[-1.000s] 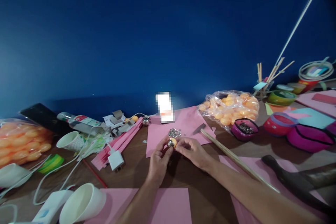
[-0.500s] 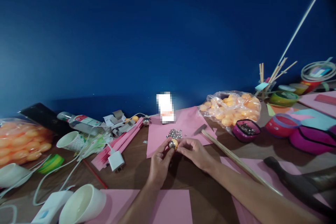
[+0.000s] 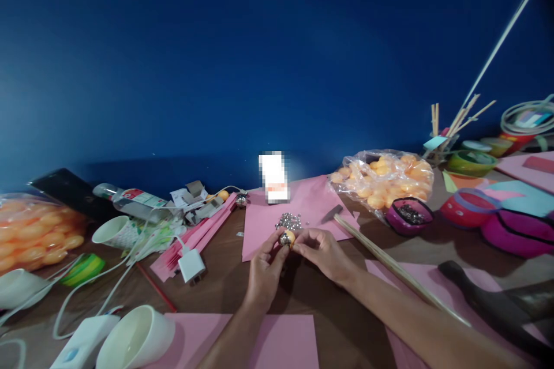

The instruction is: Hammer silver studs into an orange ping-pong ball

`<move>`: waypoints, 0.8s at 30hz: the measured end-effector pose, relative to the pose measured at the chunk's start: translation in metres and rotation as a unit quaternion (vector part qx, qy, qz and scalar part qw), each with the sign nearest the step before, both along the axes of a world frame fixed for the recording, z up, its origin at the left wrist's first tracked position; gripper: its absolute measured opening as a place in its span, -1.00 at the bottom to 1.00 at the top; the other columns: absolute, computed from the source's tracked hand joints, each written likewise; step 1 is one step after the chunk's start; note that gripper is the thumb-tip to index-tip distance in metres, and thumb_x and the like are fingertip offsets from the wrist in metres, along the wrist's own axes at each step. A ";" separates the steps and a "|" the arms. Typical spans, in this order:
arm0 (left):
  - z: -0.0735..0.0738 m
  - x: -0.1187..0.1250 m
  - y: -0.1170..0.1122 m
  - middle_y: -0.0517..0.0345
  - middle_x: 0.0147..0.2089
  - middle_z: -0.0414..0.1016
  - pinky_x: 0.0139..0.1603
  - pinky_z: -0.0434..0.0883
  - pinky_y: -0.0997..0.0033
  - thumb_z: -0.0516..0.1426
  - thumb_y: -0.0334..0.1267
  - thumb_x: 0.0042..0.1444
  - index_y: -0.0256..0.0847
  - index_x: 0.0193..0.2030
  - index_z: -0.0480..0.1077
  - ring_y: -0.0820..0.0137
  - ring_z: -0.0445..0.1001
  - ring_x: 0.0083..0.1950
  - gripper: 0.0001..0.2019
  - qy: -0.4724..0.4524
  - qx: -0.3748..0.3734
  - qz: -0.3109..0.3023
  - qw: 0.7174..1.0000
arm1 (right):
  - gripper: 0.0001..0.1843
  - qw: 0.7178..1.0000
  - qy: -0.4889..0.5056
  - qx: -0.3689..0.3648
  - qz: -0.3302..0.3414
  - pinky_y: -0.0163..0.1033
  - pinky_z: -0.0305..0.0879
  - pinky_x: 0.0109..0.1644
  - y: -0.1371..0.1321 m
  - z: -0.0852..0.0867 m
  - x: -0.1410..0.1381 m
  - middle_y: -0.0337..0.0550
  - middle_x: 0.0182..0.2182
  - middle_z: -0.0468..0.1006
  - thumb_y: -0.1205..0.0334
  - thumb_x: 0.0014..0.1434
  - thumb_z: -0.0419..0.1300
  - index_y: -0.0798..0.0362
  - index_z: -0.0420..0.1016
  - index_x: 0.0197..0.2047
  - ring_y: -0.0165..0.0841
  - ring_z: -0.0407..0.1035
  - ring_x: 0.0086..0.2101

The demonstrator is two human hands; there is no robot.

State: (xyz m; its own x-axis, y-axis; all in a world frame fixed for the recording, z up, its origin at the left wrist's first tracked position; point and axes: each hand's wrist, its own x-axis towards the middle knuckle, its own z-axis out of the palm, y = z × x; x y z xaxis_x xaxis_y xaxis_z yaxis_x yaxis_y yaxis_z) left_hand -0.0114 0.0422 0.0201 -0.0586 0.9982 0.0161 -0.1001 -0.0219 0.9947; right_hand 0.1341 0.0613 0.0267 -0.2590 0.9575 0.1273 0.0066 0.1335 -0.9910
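Between the thumb and fingers of my left hand [image 3: 265, 268] is a small orange ball [image 3: 287, 237], its left side covered with shiny silver studs. My right hand [image 3: 322, 251] is closed in a pinch at the ball's right edge; whatever its fingertips hold is too small to make out. Just beyond the ball, a loose heap of silver studs [image 3: 289, 221] lies on a pink sheet [image 3: 259, 230]. Another studded ball [image 3: 241, 200] rests at that sheet's far left corner.
A hammer [image 3: 367, 248] lies right of my hands, near a purple bowl of studs [image 3: 409, 218] and a clear bag of orange balls [image 3: 381, 179]. A lit phone [image 3: 273, 176] stands behind. White cups [image 3: 138, 337], cables and a charger [image 3: 191, 265] crowd the left.
The ball has turned slightly in my left hand, so the silver studs face more toward me. Both hands stay in nearly the same place; the view has shifted a little.
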 end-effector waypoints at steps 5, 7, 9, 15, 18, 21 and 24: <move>-0.002 0.000 -0.001 0.06 -0.04 0.45 0.02 0.31 0.30 0.17 -0.24 -0.08 -0.20 -0.02 0.34 0.28 0.40 -0.03 -0.59 -0.009 -0.004 -0.019 1.000 | -0.81 1.000 0.005 -0.004 -0.006 -0.29 0.26 -0.26 0.001 0.000 0.000 -0.17 -0.41 0.47 0.14 -0.01 0.17 0.11 0.38 -0.45 -0.36 0.34 -0.35; -0.001 0.001 -0.001 0.06 -0.03 0.44 0.03 0.30 0.30 0.18 -0.25 -0.09 -0.20 -0.02 0.34 0.28 0.40 -0.02 -0.58 -0.015 -0.002 -0.019 1.000 | -0.81 1.000 0.018 -0.006 -0.009 -0.29 0.26 -0.28 0.001 0.001 0.000 -0.18 -0.41 0.47 0.14 -0.03 0.18 0.11 0.37 -0.43 -0.38 0.34 -0.37; 0.001 0.001 -0.001 0.06 -0.03 0.44 0.04 0.30 0.30 0.18 -0.25 -0.10 -0.20 -0.03 0.35 0.28 0.39 -0.02 -0.58 -0.018 -0.001 -0.018 1.000 | -0.78 0.999 0.031 -0.014 -0.010 -0.30 0.26 -0.31 0.002 0.002 0.000 -0.21 -0.44 0.46 0.12 -0.05 0.21 0.09 0.35 -0.40 -0.39 0.34 -0.39; 0.001 -0.002 -0.001 0.04 -0.02 0.43 0.03 0.29 0.24 0.15 -0.19 -0.06 -0.21 0.02 0.32 0.25 0.37 0.00 -0.56 -0.012 -0.003 -0.030 0.999 | -0.74 0.999 0.042 -0.020 0.002 -0.28 0.27 -0.29 0.003 0.004 0.000 -0.21 -0.44 0.46 0.07 -0.05 0.21 0.09 0.36 -0.38 -0.38 0.35 -0.39; 0.000 -0.002 -0.002 0.02 0.02 0.40 0.05 0.27 0.24 0.12 -0.17 -0.03 -0.21 0.05 0.29 0.24 0.35 0.03 -0.55 -0.013 0.001 -0.032 0.999 | -0.73 0.999 0.036 -0.011 0.008 -0.28 0.26 -0.30 0.003 0.004 0.001 -0.22 -0.46 0.45 0.04 -0.03 0.18 0.09 0.36 -0.41 -0.38 0.34 -0.41; 0.001 -0.001 -0.001 0.00 0.03 0.39 0.05 0.28 0.24 0.13 -0.17 -0.04 -0.22 0.05 0.28 0.24 0.36 0.02 -0.53 -0.034 0.006 -0.044 0.998 | -0.75 1.000 0.023 0.005 0.010 -0.27 0.26 -0.29 0.002 0.003 0.000 -0.21 -0.44 0.46 0.07 0.00 0.15 0.10 0.36 -0.39 -0.37 0.34 -0.39; 0.003 0.000 0.000 0.00 -0.02 0.42 0.03 0.30 0.23 0.15 -0.17 -0.06 -0.22 0.02 0.30 0.24 0.38 -0.01 -0.54 -0.032 0.010 -0.032 0.999 | -0.83 0.999 -0.005 0.045 -0.010 -0.27 0.27 -0.26 0.001 0.001 -0.001 -0.20 -0.42 0.45 0.15 0.04 0.12 0.09 0.36 -0.38 -0.37 0.34 -0.38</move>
State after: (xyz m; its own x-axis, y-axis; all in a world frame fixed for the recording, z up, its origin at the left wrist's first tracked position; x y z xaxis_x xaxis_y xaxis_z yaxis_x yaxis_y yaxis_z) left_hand -0.0113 0.0422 0.0226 0.0041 0.9994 0.0350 -0.1644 -0.0339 0.9858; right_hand 0.1328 0.0618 0.0279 -0.2421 0.9470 0.2110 0.0191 0.2221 -0.9748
